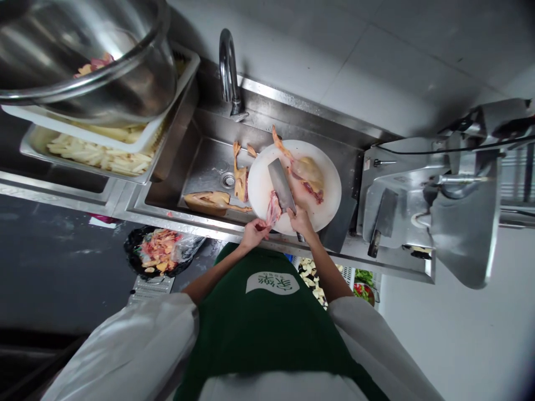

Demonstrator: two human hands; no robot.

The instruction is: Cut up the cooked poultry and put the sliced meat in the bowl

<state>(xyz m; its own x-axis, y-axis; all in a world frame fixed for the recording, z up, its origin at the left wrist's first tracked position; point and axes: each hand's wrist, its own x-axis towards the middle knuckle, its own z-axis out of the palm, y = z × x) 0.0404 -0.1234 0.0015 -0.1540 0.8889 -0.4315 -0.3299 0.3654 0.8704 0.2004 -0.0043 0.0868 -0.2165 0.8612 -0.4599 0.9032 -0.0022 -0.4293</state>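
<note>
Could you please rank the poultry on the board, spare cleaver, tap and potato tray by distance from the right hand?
1. Poultry on the board, beside the right hand.
2. Spare cleaver, off to the right.
3. Tap, behind the sink.
4. Potato tray, far left.

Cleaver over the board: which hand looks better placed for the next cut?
Probably right: the right hand grips the cleaver above the meat piece on the cutting board, while the left hand holds that piece.
</note>
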